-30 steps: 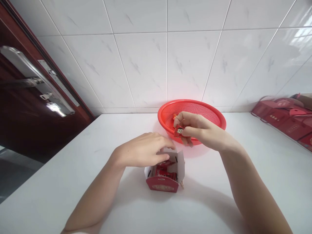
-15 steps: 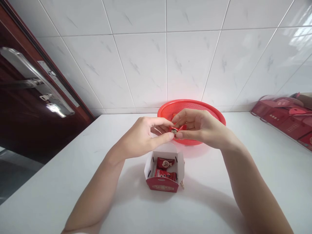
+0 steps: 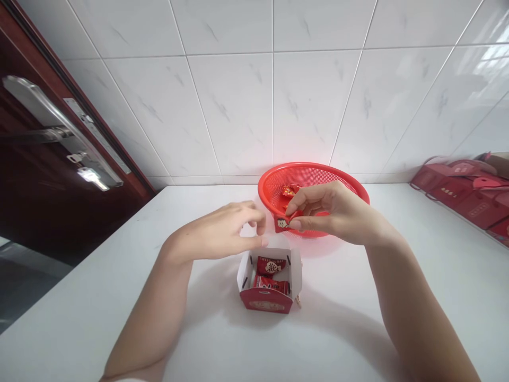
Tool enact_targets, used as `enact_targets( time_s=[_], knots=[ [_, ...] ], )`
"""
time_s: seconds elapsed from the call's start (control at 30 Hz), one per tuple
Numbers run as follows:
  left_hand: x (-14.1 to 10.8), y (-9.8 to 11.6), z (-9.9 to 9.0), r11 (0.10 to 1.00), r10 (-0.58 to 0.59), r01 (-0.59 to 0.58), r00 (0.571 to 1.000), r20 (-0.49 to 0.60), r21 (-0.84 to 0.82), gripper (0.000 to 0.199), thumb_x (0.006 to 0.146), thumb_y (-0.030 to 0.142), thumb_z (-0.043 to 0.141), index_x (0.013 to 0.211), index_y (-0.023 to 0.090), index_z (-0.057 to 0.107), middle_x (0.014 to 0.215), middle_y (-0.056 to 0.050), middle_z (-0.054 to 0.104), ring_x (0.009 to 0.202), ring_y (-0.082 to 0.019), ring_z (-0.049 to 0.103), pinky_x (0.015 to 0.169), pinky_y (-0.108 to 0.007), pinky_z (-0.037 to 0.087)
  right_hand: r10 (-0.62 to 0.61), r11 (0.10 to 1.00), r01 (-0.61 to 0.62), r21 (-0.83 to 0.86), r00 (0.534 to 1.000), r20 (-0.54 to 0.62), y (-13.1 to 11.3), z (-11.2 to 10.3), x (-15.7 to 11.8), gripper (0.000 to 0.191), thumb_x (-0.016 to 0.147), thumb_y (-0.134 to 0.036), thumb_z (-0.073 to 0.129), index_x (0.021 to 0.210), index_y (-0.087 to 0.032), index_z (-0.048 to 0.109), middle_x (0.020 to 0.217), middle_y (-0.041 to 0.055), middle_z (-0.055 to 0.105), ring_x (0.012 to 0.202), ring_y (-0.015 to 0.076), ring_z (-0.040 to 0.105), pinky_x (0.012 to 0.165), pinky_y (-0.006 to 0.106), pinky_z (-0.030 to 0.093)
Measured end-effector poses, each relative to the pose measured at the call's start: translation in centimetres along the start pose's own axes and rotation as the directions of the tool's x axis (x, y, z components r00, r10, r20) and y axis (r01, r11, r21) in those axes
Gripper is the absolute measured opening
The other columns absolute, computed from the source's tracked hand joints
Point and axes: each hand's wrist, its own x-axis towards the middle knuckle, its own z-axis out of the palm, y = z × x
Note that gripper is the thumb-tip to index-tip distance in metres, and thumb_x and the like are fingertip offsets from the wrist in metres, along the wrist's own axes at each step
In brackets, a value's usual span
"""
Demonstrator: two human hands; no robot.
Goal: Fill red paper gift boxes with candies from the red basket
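Between thumb and fingers, my right hand (image 3: 336, 212) pinches a small red wrapped candy (image 3: 282, 223) in front of the basket's near rim. My left hand (image 3: 226, 231) is to the left, fingers curved and apart, holding nothing, just above the left back of the small box. That red and white box (image 3: 265, 305) stands open on the white table, with two red candy packets (image 3: 271, 265) visible inside. Behind it, a red mesh basket (image 3: 274, 180) holds some red wrapped candies (image 3: 290, 190), partly hidden by my right hand.
Several red boxes (image 3: 461, 185) with cord handles lie at the right edge of the table (image 3: 326, 339). A tiled wall (image 3: 230, 111) rises behind. On the left is a dark red door (image 3: 35, 196) with keys in its lock.
My left hand has let go of the candy and moved left and slightly down. My right hand still holds the candy, now slightly lower and more exposed.
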Motion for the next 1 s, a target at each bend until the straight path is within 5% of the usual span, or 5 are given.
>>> enact_targets(
  time_s=[0.13,0.43,0.67,0.83,1.0],
  knots=[
    [0.6,-0.3,0.5,0.989,-0.066,0.033,0.971,0.228,0.144,0.023,0.089,0.026,0.058,0.105,0.026,0.076,0.113,-0.004,0.071,0.106,-0.024,0.065,0.080,-0.029,0.049,-0.014,0.993,0.026,-0.112,0.995,0.104,-0.2,-0.1,-0.2,0.007,0.089,-0.021,0.071,0.093,-0.018,0.076,0.088,0.0026,0.078,0.084,0.0173,0.072,0.074,0.029,0.056],
    [0.3,0.5,0.8,0.986,0.158,-0.165,0.968,0.192,0.018,0.033,0.082,0.005,0.054,0.099,0.026,0.073,0.105,0.002,0.074,0.099,-0.018,0.066,0.077,-0.026,0.046,0.038,0.925,0.097,-0.367,0.938,0.344,-1.1,1.1,-0.9,0.018,0.085,-0.005,0.071,0.099,-0.017,0.071,0.084,-0.0005,0.073,0.073,0.0114,0.065,0.062,0.021,0.047],
    [0.1,0.7,0.7,0.973,0.217,-0.227,0.965,0.148,0.052,0.026,0.081,0.005,0.054,0.091,0.023,0.070,0.092,0.002,0.072,0.086,-0.017,0.066,0.071,-0.027,0.044,0.120,0.763,0.100,-0.639,0.949,0.292,-1.5,2.8,-1.0,0.021,0.083,0.003,0.058,0.079,-0.017,0.061,0.072,-0.0028,0.064,0.059,0.0091,0.049,0.050,0.024,0.027],
    [-0.2,0.8,0.7,0.971,0.234,-0.235,0.972,0.034,0.049,0.026,0.085,0.010,0.053,0.097,0.023,0.071,0.098,0.000,0.073,0.089,-0.019,0.066,0.073,-0.028,0.047,0.104,0.742,0.096,-0.663,0.961,0.256,-1.4,2.8,-1.2,0.023,0.085,0.002,0.055,0.072,-0.017,0.053,0.068,-0.0037,0.061,0.054,0.0077,0.044,0.048,0.026,0.022],
    [0.4,0.4,0.7,0.980,0.198,-0.197,0.979,0.048,-0.032,0.034,0.081,0.009,0.052,0.104,0.024,0.073,0.109,-0.001,0.073,0.096,-0.019,0.066,0.077,-0.028,0.052,0.104,0.698,0.079,-0.711,0.972,0.209,-1.4,2.9,-0.9,0.022,0.088,0.001,0.052,0.081,-0.017,0.062,0.072,-0.0008,0.065,0.058,0.0098,0.049,0.051,0.028,0.022]
  ],
)
